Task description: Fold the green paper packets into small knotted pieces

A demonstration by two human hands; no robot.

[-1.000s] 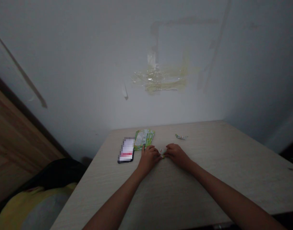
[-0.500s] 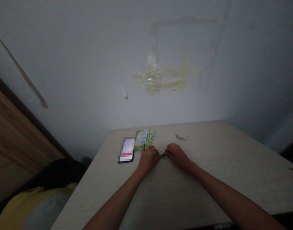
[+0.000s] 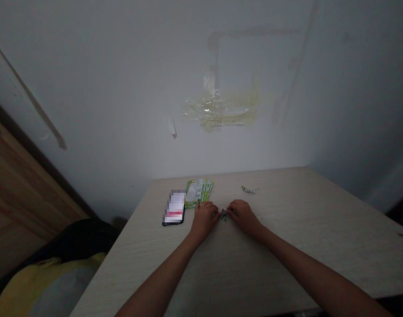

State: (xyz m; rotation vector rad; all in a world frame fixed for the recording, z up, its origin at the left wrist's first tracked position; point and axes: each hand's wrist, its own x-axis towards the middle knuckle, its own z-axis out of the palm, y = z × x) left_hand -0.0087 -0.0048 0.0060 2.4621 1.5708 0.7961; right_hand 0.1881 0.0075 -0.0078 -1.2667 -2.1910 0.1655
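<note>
My left hand (image 3: 204,218) and my right hand (image 3: 243,215) rest on the pale wooden table (image 3: 287,246), fingertips meeting. Both pinch a small green and white folded piece of paper (image 3: 224,214) between them, held low against the tabletop. Most of the piece is hidden by my fingers. Just beyond my left hand lies a stack of green printed paper sheets (image 3: 198,192). A phone (image 3: 174,208) with a lit screen lies to the left of that stack.
Another small folded green and white piece (image 3: 249,189) lies on the table further back to the right. A white wall with old tape marks (image 3: 221,110) stands right behind the table. Dark and yellow cloth (image 3: 53,268) lies low on the left.
My hands stay together on the small piece, with only slight finger shifts. The view has dipped a little.
</note>
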